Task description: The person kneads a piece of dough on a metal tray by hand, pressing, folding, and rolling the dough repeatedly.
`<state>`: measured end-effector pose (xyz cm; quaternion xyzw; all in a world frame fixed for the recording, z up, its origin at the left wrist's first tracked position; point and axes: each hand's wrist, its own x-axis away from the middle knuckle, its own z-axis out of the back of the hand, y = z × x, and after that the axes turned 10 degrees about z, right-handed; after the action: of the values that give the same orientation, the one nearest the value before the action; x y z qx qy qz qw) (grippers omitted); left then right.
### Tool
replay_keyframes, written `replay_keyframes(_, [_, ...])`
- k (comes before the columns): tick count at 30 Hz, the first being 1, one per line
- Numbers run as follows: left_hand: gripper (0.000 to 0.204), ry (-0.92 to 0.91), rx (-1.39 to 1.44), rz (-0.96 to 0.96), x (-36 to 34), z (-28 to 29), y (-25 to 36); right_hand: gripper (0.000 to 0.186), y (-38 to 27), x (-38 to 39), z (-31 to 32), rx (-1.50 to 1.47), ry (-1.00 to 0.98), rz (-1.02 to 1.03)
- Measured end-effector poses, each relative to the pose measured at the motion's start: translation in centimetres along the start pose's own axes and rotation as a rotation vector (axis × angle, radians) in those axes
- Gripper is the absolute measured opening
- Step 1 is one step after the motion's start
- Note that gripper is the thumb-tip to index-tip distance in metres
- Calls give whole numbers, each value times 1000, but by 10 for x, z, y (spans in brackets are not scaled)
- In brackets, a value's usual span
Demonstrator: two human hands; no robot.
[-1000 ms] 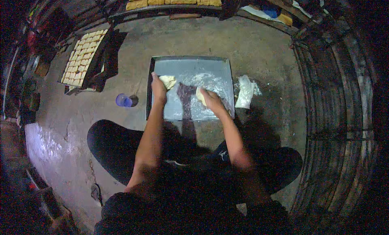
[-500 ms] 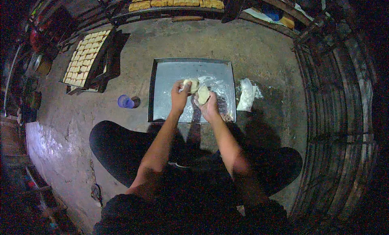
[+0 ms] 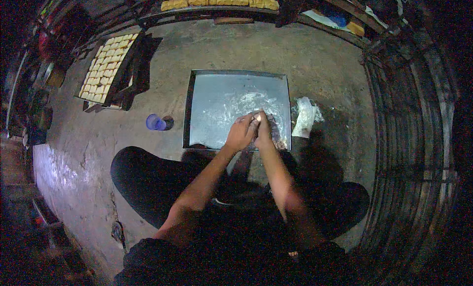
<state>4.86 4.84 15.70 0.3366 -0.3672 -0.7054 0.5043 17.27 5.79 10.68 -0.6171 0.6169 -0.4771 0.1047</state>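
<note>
Both hands meet over the lower right part of a shallow metal tray (image 3: 209, 106) dusted with white flour. My left hand (image 3: 241, 132) is closed, its fingers reaching against the right hand. My right hand (image 3: 264, 130) is closed too, pressed up beside it. A small pale bit of dough (image 3: 258, 118) peeks out between the fingertips. The hands cover most of the dough, so its size and shape are hidden.
Right of the tray lies a floury white bag (image 3: 305, 119). A translucent blue cup (image 3: 154, 122) is on the floor at left. Beyond it stands a tray of pale dough pieces (image 3: 107, 66). Baked bread (image 3: 219, 1) fills a far shelf; dark slats (image 3: 409, 133) line the right side.
My hands have come together and moved nearer to me, the left one swinging right. The two dough pieces seen in them before are now mostly covered by the fingers.
</note>
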Motion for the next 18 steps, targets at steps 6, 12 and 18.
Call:
replay_keyframes(6, [33,119,8,286,-15,29,20,47,-9,-3,-7,469,388,263])
replay_keyframes(12, [48,98,559,706,-46,11,-27,38,-33,8,-26,874,-45,302])
replay_keyframes(18, [72,-228,1501,862,-31,10,-5,44,-24,28,-40,1235,-365,826])
